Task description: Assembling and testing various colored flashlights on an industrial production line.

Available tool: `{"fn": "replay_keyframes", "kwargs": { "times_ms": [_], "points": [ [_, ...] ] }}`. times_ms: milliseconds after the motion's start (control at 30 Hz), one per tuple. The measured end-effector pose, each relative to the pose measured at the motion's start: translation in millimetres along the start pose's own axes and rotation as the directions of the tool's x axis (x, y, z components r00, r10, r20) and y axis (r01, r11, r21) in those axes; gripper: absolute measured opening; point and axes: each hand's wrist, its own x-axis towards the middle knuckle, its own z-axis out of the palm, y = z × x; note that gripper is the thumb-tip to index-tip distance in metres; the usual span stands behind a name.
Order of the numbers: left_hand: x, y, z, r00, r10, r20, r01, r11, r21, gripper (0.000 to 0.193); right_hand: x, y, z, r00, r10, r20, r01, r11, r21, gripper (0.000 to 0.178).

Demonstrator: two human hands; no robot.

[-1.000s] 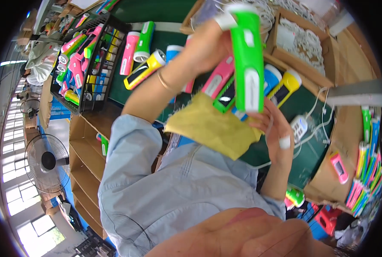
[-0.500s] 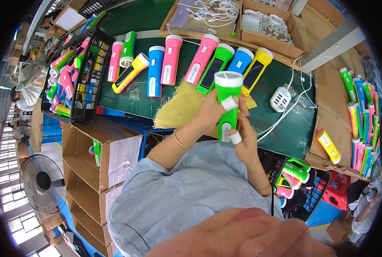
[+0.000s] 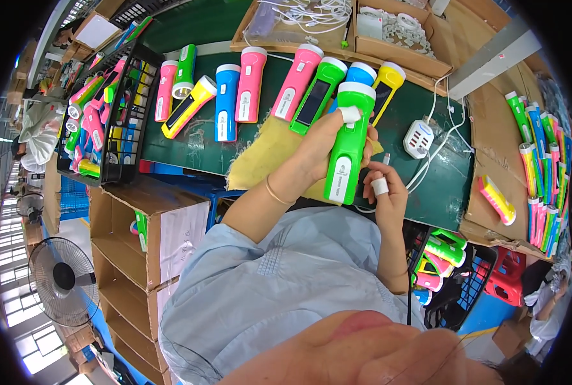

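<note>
My left hand is wrapped around a green flashlight with a white rim, held tilted above the table's near edge with its head pointing away from me. White tape covers the left thumb tip. Just right of the flashlight's lower end, my right hand has its fingers curled together, its thumb also taped. A small pale tip, perhaps a plug, shows above those fingers; what they hold is mostly hidden. A yellow cloth lies under the left forearm. Beyond it rest several pink, blue, green and yellow flashlights.
A white charging hub with white cables sits right of my hands. Black crates of flashlights stand left and lower right. Boxes with cables line the back. A yellow flashlight lies on cardboard at right.
The green flashlight has turned and tilted, showing more of its switch side. My right hand has let go of it and moved slightly right. The left hand keeps its grip.
</note>
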Motion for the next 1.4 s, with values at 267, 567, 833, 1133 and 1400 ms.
{"fn": "replay_keyframes", "kwargs": {
  "times_ms": [267,567,833,1133,1400],
  "points": [
    [-24.5,-11.0,16.4,0.997,0.026,-0.067,0.008,0.884,0.467,0.031,44.3,-45.9,-11.2,0.998,-0.025,-0.064,0.018,0.994,-0.107,0.041],
    [-37.7,-40.8,6.0,0.933,0.344,0.106,-0.203,0.258,0.945,0.049,75.9,-56.6,3.1,0.88,-0.226,0.419,0.39,0.846,-0.363,0.024],
    [-57.8,-30.3,26.5,0.981,-0.188,-0.042,0.179,0.807,0.563,0.044,66.0,-41.1,2.3,0.819,-0.303,0.486,0.275,0.953,0.13,0.017],
    [-34.4,-42.2,-7.5,0.99,0.141,-0.001,-0.061,0.437,0.898,0.048,71.1,-38.0,6.1,0.961,-0.168,0.221,0.251,0.864,-0.437,0.031],
    [-21.6,2.4,12.8,0.999,0.045,-0.02,-0.042,0.989,0.139,0.032,7.7,-38.6,3.0,0.982,-0.09,-0.165,0.056,0.977,-0.204,0.034]
  ]
}}
